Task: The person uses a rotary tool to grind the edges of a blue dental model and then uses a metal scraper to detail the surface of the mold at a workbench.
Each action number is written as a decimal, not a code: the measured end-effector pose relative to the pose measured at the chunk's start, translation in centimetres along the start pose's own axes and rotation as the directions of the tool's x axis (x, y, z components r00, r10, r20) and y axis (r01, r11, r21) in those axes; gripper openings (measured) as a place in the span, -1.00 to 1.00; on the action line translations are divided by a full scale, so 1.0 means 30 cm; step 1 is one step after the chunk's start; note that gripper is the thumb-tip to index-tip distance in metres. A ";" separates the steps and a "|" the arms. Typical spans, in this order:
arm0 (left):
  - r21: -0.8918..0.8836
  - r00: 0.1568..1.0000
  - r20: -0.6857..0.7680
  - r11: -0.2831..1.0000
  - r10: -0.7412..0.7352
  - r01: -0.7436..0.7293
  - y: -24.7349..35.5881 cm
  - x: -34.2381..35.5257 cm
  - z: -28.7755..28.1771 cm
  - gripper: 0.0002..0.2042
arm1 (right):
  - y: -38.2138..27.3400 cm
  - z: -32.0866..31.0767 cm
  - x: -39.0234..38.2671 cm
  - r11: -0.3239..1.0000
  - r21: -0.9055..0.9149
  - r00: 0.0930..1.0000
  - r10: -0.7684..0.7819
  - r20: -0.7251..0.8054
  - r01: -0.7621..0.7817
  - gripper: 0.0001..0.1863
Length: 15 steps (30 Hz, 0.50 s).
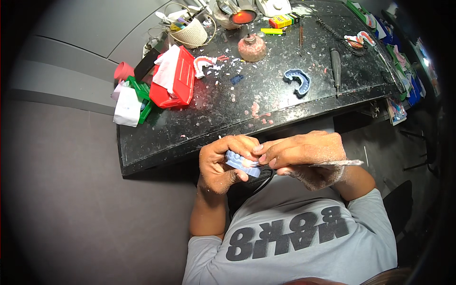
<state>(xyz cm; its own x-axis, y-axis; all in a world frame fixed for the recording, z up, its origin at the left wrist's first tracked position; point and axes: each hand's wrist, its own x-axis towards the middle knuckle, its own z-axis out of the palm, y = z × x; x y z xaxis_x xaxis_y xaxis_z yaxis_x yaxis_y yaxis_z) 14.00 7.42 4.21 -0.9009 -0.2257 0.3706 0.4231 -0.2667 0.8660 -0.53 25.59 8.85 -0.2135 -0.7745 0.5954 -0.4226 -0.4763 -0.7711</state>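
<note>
My left hand (pixel 219 166) is closed round a pale blue dental model (pixel 251 171), held in front of my chest just off the bench's near edge. Part of the model's tooth row shows between thumb and fingers, with a whitish-pink patch on it. My right hand (pixel 311 156) is closed on a thin, powder-coated hand tool (pixel 351 163), whose end sticks out past the palm. The tool's working tip is hidden by the fingers. Right fingertips meet the model beside the left fingertips. Fine pale dust covers the right hand.
The black bench (pixel 213 118) carries red bins (pixel 183 83), a pink-filled spirit burner (pixel 252 48), a dark blue arch-shaped piece (pixel 298 81), a dark-handled tool (pixel 336 66) and a yellow lighter (pixel 272 31). Pink and white scraps lie scattered. Green bins (pixel 144 97) stand at the left edge.
</note>
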 end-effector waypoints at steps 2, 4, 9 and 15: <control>-0.007 1.000 0.008 1.000 -0.010 0.010 -0.002 -0.001 0.000 -0.56 | 0.024 0.015 -0.015 1.000 -0.005 1.000 -0.010 -0.021 0.010 -0.85; -0.032 1.000 0.007 0.999 -0.009 0.009 -0.003 -0.002 0.001 -0.56 | 0.030 0.020 -0.019 1.000 -0.010 0.999 -0.019 -0.041 0.019 -0.81; -0.040 1.000 0.016 0.999 -0.014 0.014 -0.006 -0.008 -0.006 -0.54 | 0.025 0.018 -0.021 0.999 -0.035 1.000 -0.004 -0.029 0.003 -0.82; -0.083 1.000 0.007 0.997 -0.006 0.006 -0.017 -0.011 0.000 -0.54 | 0.026 0.027 -0.018 1.000 -0.014 0.998 -0.024 -0.061 0.023 -0.83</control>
<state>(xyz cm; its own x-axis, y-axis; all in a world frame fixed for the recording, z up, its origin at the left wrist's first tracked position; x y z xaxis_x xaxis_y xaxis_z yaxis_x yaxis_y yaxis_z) 14.09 7.64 3.65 -0.9040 -0.2177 0.3681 0.4240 -0.3447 0.8375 -0.04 25.32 7.75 -0.2566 -0.7360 0.6265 -0.4399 -0.4882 -0.7537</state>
